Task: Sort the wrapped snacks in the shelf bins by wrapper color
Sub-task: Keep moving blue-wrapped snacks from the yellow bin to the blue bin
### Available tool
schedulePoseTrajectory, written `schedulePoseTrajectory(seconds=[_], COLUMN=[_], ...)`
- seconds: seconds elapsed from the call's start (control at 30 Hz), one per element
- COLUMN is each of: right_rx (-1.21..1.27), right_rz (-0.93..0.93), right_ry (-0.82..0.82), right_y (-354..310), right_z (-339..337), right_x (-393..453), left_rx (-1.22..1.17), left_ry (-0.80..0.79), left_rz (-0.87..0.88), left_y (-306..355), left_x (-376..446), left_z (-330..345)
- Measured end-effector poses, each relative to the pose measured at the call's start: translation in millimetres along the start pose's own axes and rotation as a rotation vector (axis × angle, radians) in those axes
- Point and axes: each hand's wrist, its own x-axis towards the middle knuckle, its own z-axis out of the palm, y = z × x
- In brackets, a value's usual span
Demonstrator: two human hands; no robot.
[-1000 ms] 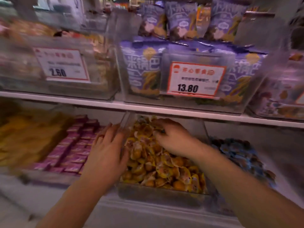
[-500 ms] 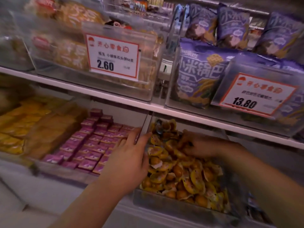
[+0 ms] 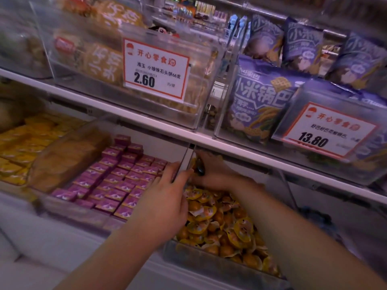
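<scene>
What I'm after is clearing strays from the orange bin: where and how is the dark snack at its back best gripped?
Probably pinch the dark snack round its narrow exposed body, coming from the front, under the shelf board. It stands roughly upright beside the clear divider, above the orange snacks. The right hand appears to pinch it that way.

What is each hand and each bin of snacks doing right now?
Left hand: fingers straight, resting on the divider between bins.
Right hand: pinching a dark-wrapped snack.
Orange snack bin: heaped full, jumbled.
Purple snack bin: packets in neat rows.
Yellow snack bin: blurred, stacked.
</scene>
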Motion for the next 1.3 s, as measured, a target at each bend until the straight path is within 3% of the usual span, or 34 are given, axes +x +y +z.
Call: schedulePoseTrajectory(seconds=[0.13, 0.37, 0.6, 0.8, 1.07, 1.3], right_rx=[-0.043, -0.177, -0.279, 0.007, -0.077, -0.146], right_rz=[0.061, 0.089, 0.116, 0.012, -0.054, 0.003], right_ry=[-0.027, -0.237, -0.159, -0.26, -0.387, -0.51], right_y=[-3, 16, 35, -11, -1, -11], right_z=[9, -19, -20, -7, -16, -16], right_x=[13, 19, 7, 6, -3, 6], left_rx=[-0.015, -0.026, -0.056, -0.09, -0.09, -0.119], left_ry=[-0.002, -0.014, 0.0, 0.008, 0.028, 0.035], left_rz=[0.006, 0.022, 0.028, 0.032, 0.047, 0.051], left_y=[-2, -4, -3, -4, -4, -5], left_x=[0, 0, 0, 0, 0, 0], left_z=[0, 0, 1, 4, 4, 4])
